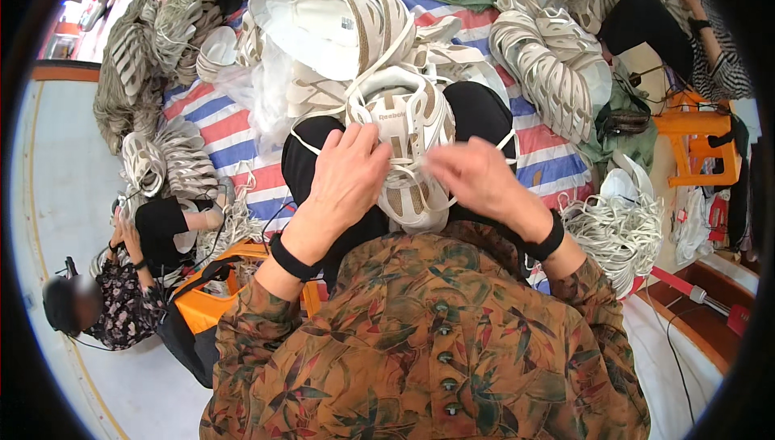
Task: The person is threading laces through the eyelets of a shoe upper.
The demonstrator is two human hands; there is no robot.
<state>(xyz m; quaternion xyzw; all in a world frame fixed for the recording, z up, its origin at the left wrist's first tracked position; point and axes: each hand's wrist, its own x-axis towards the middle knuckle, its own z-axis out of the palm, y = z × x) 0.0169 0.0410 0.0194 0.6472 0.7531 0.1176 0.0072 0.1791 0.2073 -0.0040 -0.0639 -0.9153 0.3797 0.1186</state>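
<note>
A beige and white sneaker (421,196) rests between my knees, its toe pointing toward me. White shoelace (408,167) crosses its front, and loose lengths loop out to both sides over my black trousers. My left hand (347,172) is closed at the shoe's left side, fingers curled and thumb against the lacing. On the other side my right hand (478,180) pinches at the lace, its fingertips slightly blurred and partly hiding the eyelets. Just beyond the shoe lies a large bundle of similar sneaker uppers (367,24).
More stacked uppers (545,69) lie on the striped sheet (234,145). A heap of white laces (617,230) sits at right, near an orange stool (698,145). One co-worker (121,303) sits at left; another person's arm (710,44) shows at upper right.
</note>
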